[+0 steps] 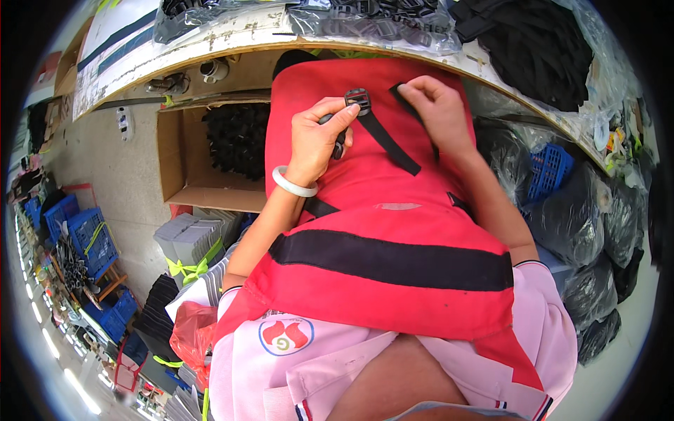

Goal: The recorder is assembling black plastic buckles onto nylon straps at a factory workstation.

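So the left hand had the black buckle pinched over the red apron, strap tail dangling, while the right hand pinched a dark webbing piece — couldn't tell if they joined up. Imo keeping the buckle square — and webbing flat — was key.

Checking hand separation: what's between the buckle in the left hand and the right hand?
In the head view, red apron shows between the buckle and right hand, plus a black strap end at that hand's fingertips.

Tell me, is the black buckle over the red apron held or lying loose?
Held: the left hand pinches the buckle, thumb tip at its edge.
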Motion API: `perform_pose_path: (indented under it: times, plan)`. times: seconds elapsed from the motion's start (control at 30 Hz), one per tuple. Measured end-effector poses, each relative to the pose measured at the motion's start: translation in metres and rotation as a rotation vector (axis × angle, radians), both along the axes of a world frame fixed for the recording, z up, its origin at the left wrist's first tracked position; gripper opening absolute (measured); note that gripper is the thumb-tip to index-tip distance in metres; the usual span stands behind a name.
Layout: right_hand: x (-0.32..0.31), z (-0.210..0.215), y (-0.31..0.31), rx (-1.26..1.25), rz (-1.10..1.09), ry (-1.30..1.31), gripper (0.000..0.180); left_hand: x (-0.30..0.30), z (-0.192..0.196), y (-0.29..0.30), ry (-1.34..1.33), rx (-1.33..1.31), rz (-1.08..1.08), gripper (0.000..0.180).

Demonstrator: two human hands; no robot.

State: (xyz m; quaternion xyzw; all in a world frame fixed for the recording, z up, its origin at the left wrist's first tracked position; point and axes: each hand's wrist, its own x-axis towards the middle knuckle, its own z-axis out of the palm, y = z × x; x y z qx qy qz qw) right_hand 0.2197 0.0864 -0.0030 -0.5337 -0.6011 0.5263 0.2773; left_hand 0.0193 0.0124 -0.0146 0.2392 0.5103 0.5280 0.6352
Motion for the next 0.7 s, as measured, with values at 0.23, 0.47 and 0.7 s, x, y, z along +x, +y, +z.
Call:
perform_pose_path:
  times: [0.23,0.47,0.7]
  plan:
    - [-0.02,0.025,-0.011,-0.369,0.114,0.279,0.017,0.007,0.005,0.002,0.19,0.186,0.028,0.01]
    - [-0.031,0.019,-0.015,-0.587,-0.016,0.638,0.017,0.012,0.005,0.001,0.323,0.235,0.029,0.012]
    - [-0.03,0.007,-0.009,-0.53,-0.009,0.652,0.025,0.003,-0.009,0.009,0.926,0.719,0.029,0.017]
